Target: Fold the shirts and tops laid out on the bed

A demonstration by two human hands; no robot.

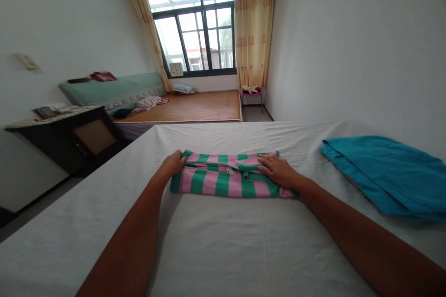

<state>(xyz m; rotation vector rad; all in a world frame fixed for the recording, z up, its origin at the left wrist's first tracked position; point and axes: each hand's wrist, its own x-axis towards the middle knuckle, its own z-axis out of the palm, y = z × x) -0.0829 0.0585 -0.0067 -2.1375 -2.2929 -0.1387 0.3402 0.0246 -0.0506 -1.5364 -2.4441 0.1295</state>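
A pink-and-green striped garment (216, 181) lies folded into a long narrow strip on the white bed sheet (223, 241) in front of me. My left hand (173, 164) grips the strip's left end, fingers curled around the cloth edge. My right hand (278, 170) lies flat, palm down, on the right part of the strip, fingers spread toward the middle. Both arms reach forward over the sheet.
A folded teal cloth (386, 174) lies on the sheet at the right, near the wall. A dark cabinet (73, 137) stands left of the bed. Beyond is a second bed with a bamboo mat (198, 106), a small stool (251, 93) and a curtained window (198, 32).
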